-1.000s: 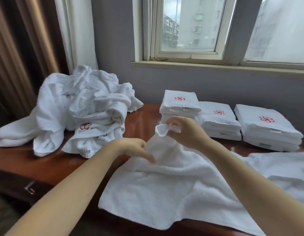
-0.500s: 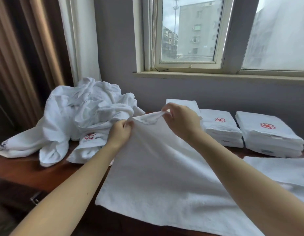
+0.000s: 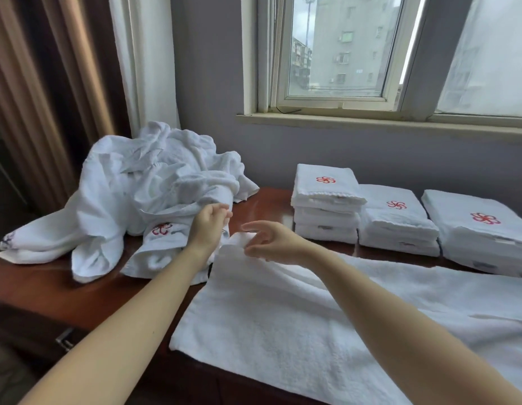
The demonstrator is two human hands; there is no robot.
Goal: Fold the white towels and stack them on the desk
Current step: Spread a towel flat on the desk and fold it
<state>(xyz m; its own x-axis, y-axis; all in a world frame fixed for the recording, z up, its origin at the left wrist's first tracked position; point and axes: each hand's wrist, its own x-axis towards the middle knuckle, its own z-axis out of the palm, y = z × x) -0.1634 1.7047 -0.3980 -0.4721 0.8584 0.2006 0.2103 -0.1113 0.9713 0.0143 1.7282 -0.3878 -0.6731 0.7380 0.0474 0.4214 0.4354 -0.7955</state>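
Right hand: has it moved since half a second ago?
Yes. The right hand then overlapped the tallest folded stack; now it sits left of and below it, open over a corner of the flat towel.

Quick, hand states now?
Left hand: open, holding nothing, near the crumpled white towel pile.
Right hand: open, over a corner of the flat white towel.

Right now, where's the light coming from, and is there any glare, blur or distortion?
Head view: daylight comes from the window, its right pane washed out; a soft sheen lies on the wooden desk; wide-angle bending tilts the window frame and curtain; the flat towel is evenly lit, texture sharp.
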